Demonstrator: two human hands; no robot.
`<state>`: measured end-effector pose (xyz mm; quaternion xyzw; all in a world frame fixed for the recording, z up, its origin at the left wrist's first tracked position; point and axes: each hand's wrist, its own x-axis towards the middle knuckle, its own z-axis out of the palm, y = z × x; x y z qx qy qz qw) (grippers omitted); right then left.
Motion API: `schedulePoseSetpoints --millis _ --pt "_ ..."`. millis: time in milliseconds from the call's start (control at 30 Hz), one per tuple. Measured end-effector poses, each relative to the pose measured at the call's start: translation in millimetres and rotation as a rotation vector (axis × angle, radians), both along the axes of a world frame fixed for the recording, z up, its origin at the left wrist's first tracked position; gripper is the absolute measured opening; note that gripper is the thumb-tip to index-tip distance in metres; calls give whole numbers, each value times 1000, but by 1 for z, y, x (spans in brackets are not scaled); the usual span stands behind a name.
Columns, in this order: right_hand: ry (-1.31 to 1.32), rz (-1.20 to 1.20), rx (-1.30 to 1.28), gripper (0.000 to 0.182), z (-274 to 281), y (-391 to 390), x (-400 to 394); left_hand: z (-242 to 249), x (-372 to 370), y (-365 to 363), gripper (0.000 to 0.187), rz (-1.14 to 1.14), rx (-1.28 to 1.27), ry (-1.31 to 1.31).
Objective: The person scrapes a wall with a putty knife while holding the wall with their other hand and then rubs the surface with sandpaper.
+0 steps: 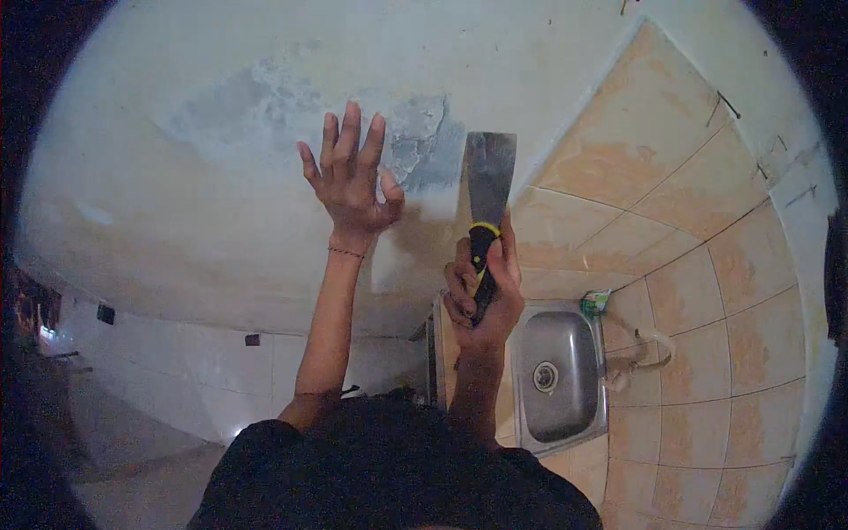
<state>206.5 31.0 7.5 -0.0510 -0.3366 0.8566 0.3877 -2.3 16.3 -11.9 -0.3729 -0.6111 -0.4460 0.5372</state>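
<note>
My left hand (352, 181) is raised against the pale wall (247, 221) with its fingers spread and nothing in it. Behind and around its fingertips runs a grey patch (427, 141) where the paint has peeled, rough at its right part. To the right, my right hand (486, 287) is wrapped round the black and yellow handle of a putty knife (491, 177). The wide metal blade points up and lies just right of the peeled patch; whether it touches the wall cannot be told.
A steel sink (565, 389) is below my right hand, with a faucet (640, 353) at its right and a green packet (595, 302) at its back corner. Orange-beige tiles (689, 318) cover the right wall. Small dark boxes (253, 339) are on the lower left wall.
</note>
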Motion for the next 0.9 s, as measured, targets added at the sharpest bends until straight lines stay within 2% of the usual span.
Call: schedulePoseSetpoints --millis 900 --pt "-26 -31 23 61 13 -6 -1 -3 -1 1 50 5 14 3"
